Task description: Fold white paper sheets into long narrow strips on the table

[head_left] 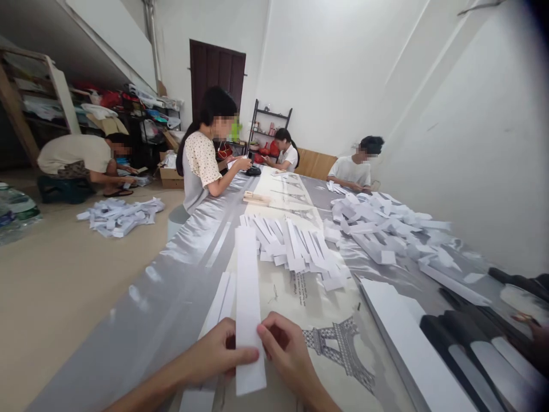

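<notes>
Upright before me is a long, flat white paper strip (247, 274), held near its lower end. My left hand (221, 352) grips it from the left, thumb across the front and fingers behind. At the right edge, my right hand (285, 349) pinches the paper between thumb and curled fingers. More flat white strips (222, 300) lie on the table under and beside my left hand. Just beyond is a heap of folded white paper pieces (295, 246). To the right of my right hand lies a stack of long white paper sheets (397, 332).
A glossy grey cloth with an Eiffel Tower print covers the table (141, 320). A larger white paper pile (386, 223) spreads along the right side, with dark objects (463, 337) nearer me. Several people sit around, one (210, 149) at the table's left edge. Another paper heap (122, 216) lies on the floor.
</notes>
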Action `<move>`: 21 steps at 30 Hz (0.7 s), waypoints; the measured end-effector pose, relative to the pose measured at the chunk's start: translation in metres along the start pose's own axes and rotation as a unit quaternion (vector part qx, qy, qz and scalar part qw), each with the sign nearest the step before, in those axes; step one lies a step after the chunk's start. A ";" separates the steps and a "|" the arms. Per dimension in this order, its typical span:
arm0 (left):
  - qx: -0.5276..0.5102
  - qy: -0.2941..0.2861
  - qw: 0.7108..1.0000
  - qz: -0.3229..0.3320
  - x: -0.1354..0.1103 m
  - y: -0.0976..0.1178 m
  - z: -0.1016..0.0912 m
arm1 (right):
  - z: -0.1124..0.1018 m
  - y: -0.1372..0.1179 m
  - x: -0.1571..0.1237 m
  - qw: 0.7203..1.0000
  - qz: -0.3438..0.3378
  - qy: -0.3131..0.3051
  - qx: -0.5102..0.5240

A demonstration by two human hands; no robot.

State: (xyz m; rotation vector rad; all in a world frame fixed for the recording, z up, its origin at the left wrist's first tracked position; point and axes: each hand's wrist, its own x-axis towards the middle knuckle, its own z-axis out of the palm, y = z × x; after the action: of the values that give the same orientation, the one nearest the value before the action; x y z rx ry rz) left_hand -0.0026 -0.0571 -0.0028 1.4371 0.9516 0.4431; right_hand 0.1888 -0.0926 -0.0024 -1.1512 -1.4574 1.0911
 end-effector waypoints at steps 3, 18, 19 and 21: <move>0.008 0.044 0.999 0.021 -0.002 0.008 0.002 | 0.004 -0.002 -0.003 0.998 -0.041 0.044 -0.022; -0.010 -0.021 0.993 0.120 0.001 0.022 -0.006 | 0.018 0.001 -0.001 0.983 0.033 0.083 0.159; -0.016 -0.015 0.992 0.121 0.001 0.022 -0.006 | 0.019 0.001 -0.001 0.982 0.040 0.072 0.170; -0.022 -0.011 0.994 0.108 0.002 0.022 -0.006 | 0.020 0.000 -0.001 0.980 0.050 0.063 0.184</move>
State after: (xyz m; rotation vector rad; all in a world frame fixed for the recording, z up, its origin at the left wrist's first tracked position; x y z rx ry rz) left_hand 0.0000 -0.0489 0.0185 1.5083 0.7661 0.6030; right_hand 0.1690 -0.0951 -0.0054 -1.0147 -1.0528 1.2719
